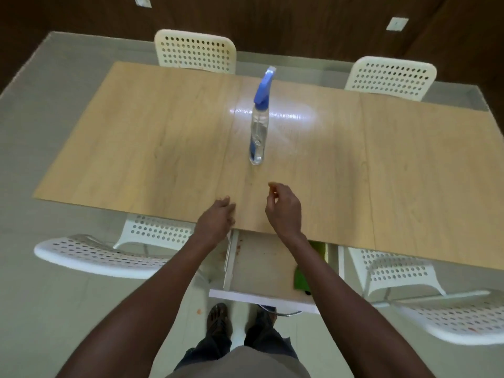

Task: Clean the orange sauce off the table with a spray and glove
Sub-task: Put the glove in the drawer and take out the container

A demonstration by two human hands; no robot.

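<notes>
Spray bottle (258,124), clear with a blue trigger head, stands upright at frame centre on the wooden surface (163,137). Below it, left hand (218,216) and right hand (285,208) hover, fingers loosely curled, holding nothing. White perforated chairs (195,51) ring the surface; dark wood walls fill the top.

We find no text, brand, number or sign that we can read here. The spray bottle (258,126), standing upright toward 12 o'clock on the tabletop (163,148), carries a small blue label low on its clear body, but any print on it is too blurred for us to make out.
</notes>
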